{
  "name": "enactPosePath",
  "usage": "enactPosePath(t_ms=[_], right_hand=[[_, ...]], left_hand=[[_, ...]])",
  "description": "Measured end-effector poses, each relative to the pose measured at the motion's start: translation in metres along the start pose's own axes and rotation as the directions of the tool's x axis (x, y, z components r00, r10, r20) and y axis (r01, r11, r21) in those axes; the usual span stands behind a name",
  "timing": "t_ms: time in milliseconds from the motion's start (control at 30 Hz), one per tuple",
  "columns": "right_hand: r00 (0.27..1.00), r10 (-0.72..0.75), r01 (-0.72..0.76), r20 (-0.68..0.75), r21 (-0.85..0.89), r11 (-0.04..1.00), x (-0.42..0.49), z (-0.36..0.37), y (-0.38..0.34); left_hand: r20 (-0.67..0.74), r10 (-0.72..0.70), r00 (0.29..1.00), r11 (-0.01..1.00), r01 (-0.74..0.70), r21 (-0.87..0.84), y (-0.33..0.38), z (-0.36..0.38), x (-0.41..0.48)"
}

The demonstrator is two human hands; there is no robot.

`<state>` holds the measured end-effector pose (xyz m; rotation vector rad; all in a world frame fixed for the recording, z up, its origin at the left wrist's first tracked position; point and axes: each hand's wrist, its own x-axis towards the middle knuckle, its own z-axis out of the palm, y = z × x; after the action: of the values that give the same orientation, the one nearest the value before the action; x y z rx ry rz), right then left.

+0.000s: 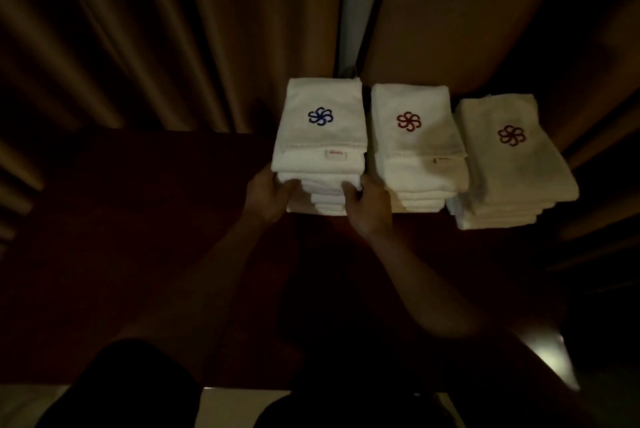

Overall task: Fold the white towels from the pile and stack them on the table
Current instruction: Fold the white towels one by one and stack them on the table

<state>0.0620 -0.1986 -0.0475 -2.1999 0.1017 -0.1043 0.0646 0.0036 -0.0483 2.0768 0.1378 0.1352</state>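
Observation:
Three stacks of folded white towels stand side by side at the far edge of a dark red table (138, 237). The left stack (320, 137) has a blue flower logo on top. The middle stack (415, 147) and the right stack (512, 164) carry red logos. My left hand (268, 197) holds the left stack at its near left side, thumb across the front of the towels. My right hand (367, 206) holds the same stack at its near right corner, fingers curled against the folded edges.
Brown curtains (156, 40) hang right behind the table, with a pale gap (360, 5) between them behind the stacks. The room is dim. A light floor (228, 407) shows below the table's near edge.

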Motion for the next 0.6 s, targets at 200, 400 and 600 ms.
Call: enactPosePath(t_ms=[200,400,600], right_hand=[[0.997,-0.052,0.052,-0.057,-0.006,0.999,0.011,0.009,-0.003],[0.998,-0.052,0.051,0.027,0.058,0.997,0.013,0.011,0.008],[0.999,-0.050,0.049,0.020,0.035,0.998,0.015,0.009,0.008]], left_hand=[[0.007,0.003,1.000,1.000,-0.003,0.008,-0.001,-0.003,0.013],[0.026,-0.077,0.997,0.997,0.077,-0.019,-0.011,0.002,0.006],[0.024,-0.066,0.998,0.998,0.066,0.003,-0.006,0.001,0.004]])
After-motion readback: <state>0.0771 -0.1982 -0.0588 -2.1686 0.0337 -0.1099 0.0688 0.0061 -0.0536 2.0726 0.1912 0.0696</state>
